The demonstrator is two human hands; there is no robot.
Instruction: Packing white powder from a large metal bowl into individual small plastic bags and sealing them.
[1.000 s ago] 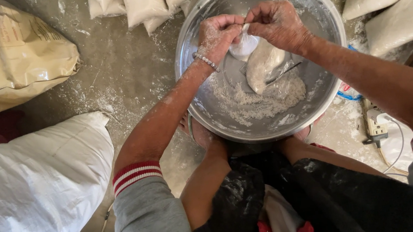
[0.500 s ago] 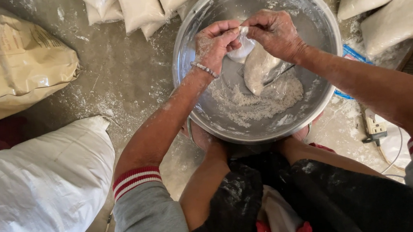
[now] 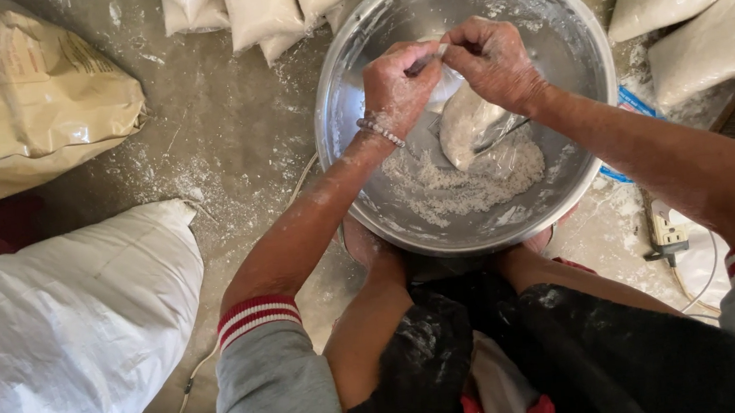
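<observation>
A large steel bowl sits between my knees, with loose white flour heaped in its bottom. Over it, my left hand and my right hand both pinch the top of a small clear plastic bag partly filled with the white flour. The bag hangs down into the bowl below my fingers. A bead bracelet is on my left wrist. A metal scoop handle pokes out beside the bag.
Filled small flour bags lie beyond the bowl and at the right. A big white sack lies at my left, a tan paper sack behind it. A white plug and cord rest on the dusty floor at the right.
My hands have drawn closer together at the top of the bag, and the bag's mouth looks more gathered than before.
</observation>
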